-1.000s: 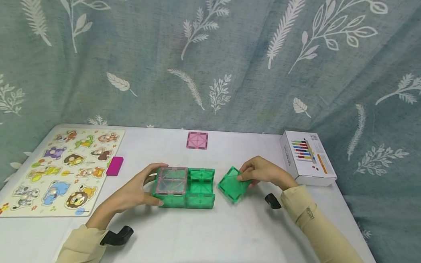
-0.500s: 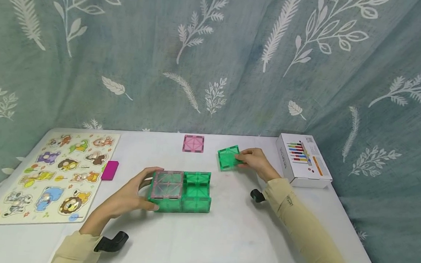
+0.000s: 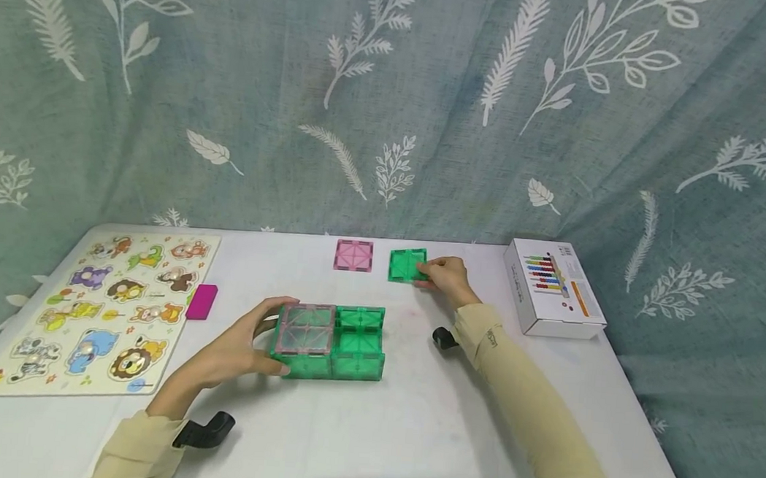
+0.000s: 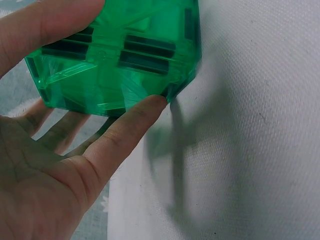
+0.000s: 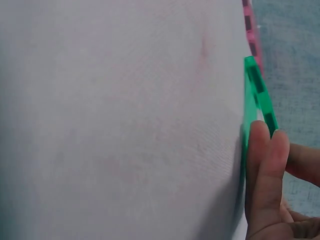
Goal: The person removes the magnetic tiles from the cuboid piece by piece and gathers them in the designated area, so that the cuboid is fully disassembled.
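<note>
A low box built of green magnetic tiles (image 3: 357, 367) stands mid-table; a clear pink tile (image 3: 306, 329) covers its left half, while its right half is uncovered on top. My left hand (image 3: 242, 349) grips the box's left end, thumb at the front corner and fingers behind. In the left wrist view, fingers and thumb span the green wall (image 4: 145, 42). Toward the back, my right hand (image 3: 449, 278) pinches a loose green square magnetic tile (image 3: 404, 265) by its right edge. The right wrist view shows this green tile (image 5: 259, 90) edge-on, tilted close over the cloth.
A pink magnetic tile (image 3: 353, 255) lies flat at the back, left of the green one. Left is an animal puzzle board (image 3: 103, 339) with a magenta block (image 3: 202, 302) at its edge. A white box (image 3: 554, 290) sits back right, before a leaf-patterned curtain (image 3: 268, 78).
My right hand has carried the green tile from beside the box toward the back, beside the loose pink tile, and straightened it. My left hand keeps its grip on the box.
</note>
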`<state>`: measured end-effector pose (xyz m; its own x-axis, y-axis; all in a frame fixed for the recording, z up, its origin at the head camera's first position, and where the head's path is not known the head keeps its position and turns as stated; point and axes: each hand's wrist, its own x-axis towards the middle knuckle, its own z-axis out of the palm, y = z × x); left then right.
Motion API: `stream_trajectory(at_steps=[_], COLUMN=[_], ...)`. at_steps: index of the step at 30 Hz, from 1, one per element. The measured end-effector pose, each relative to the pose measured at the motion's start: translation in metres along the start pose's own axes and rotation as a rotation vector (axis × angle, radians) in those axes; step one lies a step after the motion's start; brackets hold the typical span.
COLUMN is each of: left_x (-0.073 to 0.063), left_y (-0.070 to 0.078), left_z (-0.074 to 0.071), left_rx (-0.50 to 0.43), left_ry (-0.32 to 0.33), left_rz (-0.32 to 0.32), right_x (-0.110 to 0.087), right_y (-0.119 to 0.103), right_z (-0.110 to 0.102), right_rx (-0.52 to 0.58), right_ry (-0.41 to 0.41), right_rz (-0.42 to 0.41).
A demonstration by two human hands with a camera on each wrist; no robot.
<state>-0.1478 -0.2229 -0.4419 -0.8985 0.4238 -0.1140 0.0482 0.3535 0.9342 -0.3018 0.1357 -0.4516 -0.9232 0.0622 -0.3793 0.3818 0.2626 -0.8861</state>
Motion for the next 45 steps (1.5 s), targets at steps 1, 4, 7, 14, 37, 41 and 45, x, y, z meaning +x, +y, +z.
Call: stream_trajectory(at_steps=[1, 4, 7, 14, 37, 41, 45], left_x=[0.0, -0.001, -0.002, -0.001, -0.002, -0.002, -0.002], left_y=[0.0, 0.001, 0.001, 0.0, 0.002, 0.003, 0.003], left_z=[0.0, 0.0, 0.0, 0.001, -0.001, 0.0, 0.0], left_rx=[-0.001, -0.02, -0.038, -0.054, -0.051, -0.04, -0.046], left_ry=[0.0, -0.002, -0.005, -0.003, -0.002, -0.002, -0.006], left_rz=[0.002, 0.003, 0.001, -0.002, 0.003, -0.001, -0.005], right_x=[0.002, 0.006, 0.008, 0.014, 0.021, 0.022, 0.022], right_y=[0.0, 0.0, -0.001, -0.006, -0.013, -0.017, -0.021], right_z=[0.001, 0.005, 0.008, 0.012, 0.019, 0.019, 0.02], right_rx=[-0.003, -0.025, -0.047, -0.087, -0.279, -0.366, -0.409], right_ry=[0.009, 0.034, 0.053, 0.067, 0.084, 0.067, 0.047], right_rz=[-0.001, -0.014, -0.022, -0.032, -0.081, -0.036, -0.01])
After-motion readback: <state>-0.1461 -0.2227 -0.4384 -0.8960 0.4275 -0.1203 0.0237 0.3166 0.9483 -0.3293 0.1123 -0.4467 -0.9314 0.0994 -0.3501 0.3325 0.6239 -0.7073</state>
